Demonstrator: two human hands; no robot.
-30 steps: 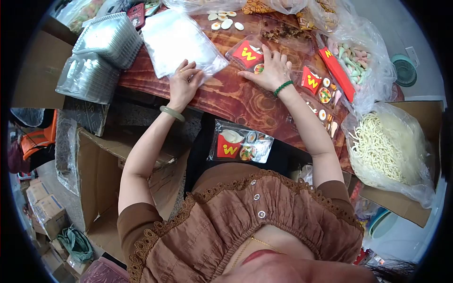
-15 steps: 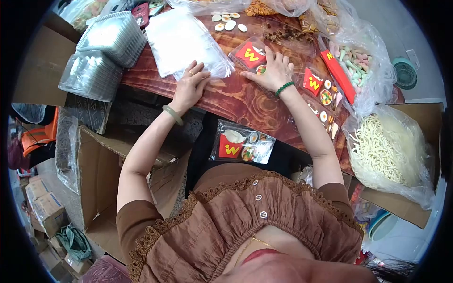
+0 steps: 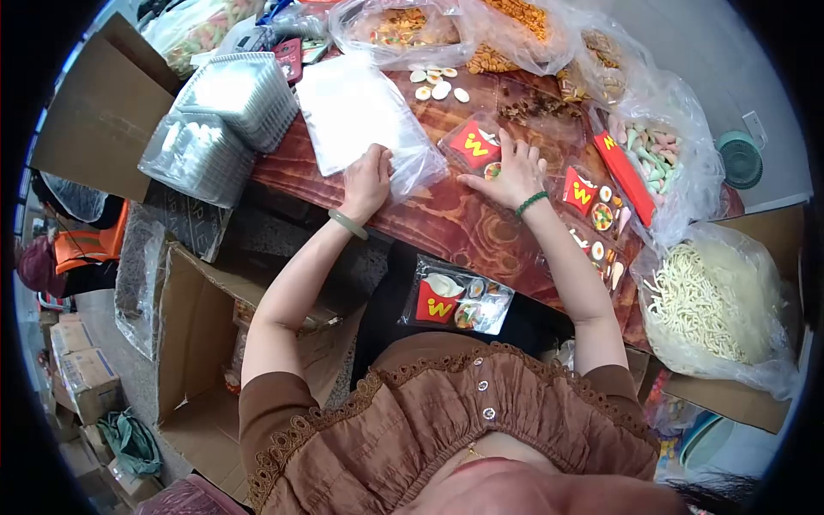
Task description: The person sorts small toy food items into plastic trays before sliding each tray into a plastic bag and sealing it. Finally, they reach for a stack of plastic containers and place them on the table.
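Observation:
My left hand (image 3: 368,182) is at the near edge of a stack of clear plastic bags (image 3: 352,107), its fingers curled together on a bag's edge. My right hand (image 3: 513,174) rests with spread fingers at the right side of a clear plastic tray (image 3: 470,141) holding a red fries-box piece with a yellow mark; thumb and fingers lie around the tray's near end, partly hiding it. On my lap lies a filled clear pack (image 3: 455,298) with a red fries-box piece and small food-shaped pieces. More filled trays (image 3: 590,199) stand right of my right hand.
Stacked clear plastic containers (image 3: 232,99) stand at the left. Egg-shaped pieces (image 3: 440,89) lie at the back. Bags of pastel pieces (image 3: 657,159) and pale noodle-like strips (image 3: 699,300) are at the right, beside a red strip-like stack (image 3: 624,176). An open cardboard box (image 3: 202,343) is lower left.
The whole view has shifted slightly. My left hand's fingers have closed on the bag edge, and the bags' near corner looks lifted and crumpled. My right hand stays at the tray.

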